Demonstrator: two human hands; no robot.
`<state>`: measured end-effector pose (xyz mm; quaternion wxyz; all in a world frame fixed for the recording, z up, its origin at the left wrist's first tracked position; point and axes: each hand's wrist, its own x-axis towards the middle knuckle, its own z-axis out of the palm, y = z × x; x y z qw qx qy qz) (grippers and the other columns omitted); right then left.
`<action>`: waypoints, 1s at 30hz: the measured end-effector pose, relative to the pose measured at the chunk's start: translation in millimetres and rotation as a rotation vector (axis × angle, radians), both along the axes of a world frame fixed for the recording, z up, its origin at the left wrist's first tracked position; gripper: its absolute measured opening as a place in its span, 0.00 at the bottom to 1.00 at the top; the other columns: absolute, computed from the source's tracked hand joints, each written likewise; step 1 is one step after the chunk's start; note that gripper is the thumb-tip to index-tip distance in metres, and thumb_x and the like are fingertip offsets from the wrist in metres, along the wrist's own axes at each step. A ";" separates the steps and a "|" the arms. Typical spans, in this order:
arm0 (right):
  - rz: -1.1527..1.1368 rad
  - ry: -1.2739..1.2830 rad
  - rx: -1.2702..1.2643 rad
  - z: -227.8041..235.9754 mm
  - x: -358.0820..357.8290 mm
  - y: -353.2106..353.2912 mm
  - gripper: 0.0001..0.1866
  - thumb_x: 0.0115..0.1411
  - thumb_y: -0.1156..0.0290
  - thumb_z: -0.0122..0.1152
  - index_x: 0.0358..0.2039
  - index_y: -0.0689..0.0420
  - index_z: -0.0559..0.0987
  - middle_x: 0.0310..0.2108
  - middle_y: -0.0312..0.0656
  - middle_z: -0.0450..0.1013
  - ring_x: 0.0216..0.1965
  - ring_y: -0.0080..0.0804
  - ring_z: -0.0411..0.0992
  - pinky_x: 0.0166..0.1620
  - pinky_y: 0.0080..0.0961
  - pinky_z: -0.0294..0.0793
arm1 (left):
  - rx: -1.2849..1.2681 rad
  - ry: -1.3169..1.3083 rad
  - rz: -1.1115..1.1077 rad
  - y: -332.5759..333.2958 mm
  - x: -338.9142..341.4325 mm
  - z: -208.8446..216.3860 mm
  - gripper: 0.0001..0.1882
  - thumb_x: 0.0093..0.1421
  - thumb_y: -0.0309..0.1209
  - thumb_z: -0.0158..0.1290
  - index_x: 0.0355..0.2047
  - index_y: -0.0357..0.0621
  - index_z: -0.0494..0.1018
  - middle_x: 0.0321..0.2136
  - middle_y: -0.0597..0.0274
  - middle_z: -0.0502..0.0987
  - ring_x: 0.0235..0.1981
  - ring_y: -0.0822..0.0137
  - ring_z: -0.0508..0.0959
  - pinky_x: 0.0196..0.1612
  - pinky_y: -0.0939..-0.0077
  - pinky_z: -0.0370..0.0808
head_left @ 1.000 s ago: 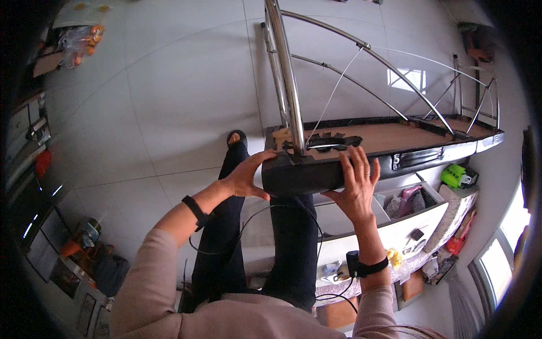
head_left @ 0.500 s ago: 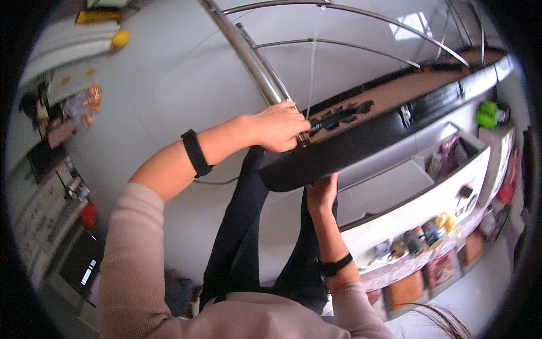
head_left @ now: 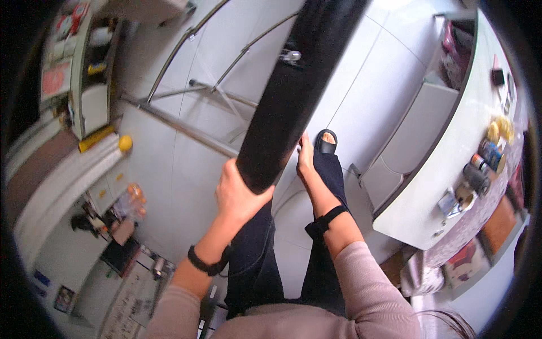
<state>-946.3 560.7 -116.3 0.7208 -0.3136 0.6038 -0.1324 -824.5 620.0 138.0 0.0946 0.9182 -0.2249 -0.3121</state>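
A long black board (head_left: 285,107) with metal tube legs (head_left: 186,133) tilts up and away from me, its rounded near end between my arms. It looks like a folding table or bench seen along its edge. My left hand (head_left: 234,192) is closed round the near end, thumb across the black edge and fingers partly hidden behind. Against the board's right side, lower down its length, my right hand (head_left: 305,155) grips, with most of its fingers out of sight. A small shiny metal fitting (head_left: 292,56) sits on the black face. The legs spread to the left of the board.
On the right stands a white table (head_left: 420,223) holding jars, small cups and other items, with a white chair (head_left: 418,127) pushed against it. Shelves and a cabinet (head_left: 93,107) line the left side. Below me is a tiled floor (head_left: 364,73); a slippered foot (head_left: 326,141) stands near the board.
The board has swung from pointing right to pointing away from me. My left hand has left the metal tube and now holds the board's near end. My right hand has moved farther up.
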 end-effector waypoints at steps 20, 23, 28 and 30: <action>-0.611 -0.526 0.396 -49.7 34.0 -43.3 0.28 0.66 0.48 0.38 0.52 0.58 0.69 0.46 0.41 0.70 0.45 0.34 0.67 0.53 0.29 0.67 | -0.202 -0.184 -0.048 7.7 -39.4 -6.6 0.43 0.38 0.36 0.69 0.51 0.34 0.57 0.41 0.46 0.70 0.40 0.51 0.74 0.42 0.61 0.71; -0.354 -0.403 -0.021 -46.7 14.9 -41.1 0.35 0.62 0.39 0.38 0.50 0.60 0.70 0.45 0.38 0.69 0.45 0.32 0.65 0.52 0.26 0.63 | -0.276 -0.157 -0.015 2.9 -38.9 8.1 0.40 0.37 0.38 0.69 0.47 0.34 0.62 0.34 0.47 0.73 0.34 0.49 0.75 0.37 0.59 0.73; -0.523 -0.649 0.391 -50.5 -25.4 -53.4 0.37 0.60 0.35 0.38 0.47 0.59 0.71 0.41 0.41 0.70 0.41 0.36 0.66 0.49 0.29 0.66 | -0.305 -0.155 -0.037 -17.3 -56.7 47.7 0.36 0.38 0.43 0.67 0.43 0.38 0.64 0.32 0.49 0.72 0.31 0.47 0.75 0.33 0.58 0.74; -0.505 -0.572 0.389 -39.2 -33.2 -58.3 0.37 0.60 0.35 0.38 0.48 0.60 0.71 0.42 0.41 0.69 0.42 0.36 0.66 0.49 0.29 0.65 | -0.305 -0.152 -0.044 -21.6 -59.3 63.2 0.35 0.39 0.43 0.67 0.43 0.39 0.64 0.32 0.50 0.73 0.31 0.48 0.76 0.32 0.58 0.74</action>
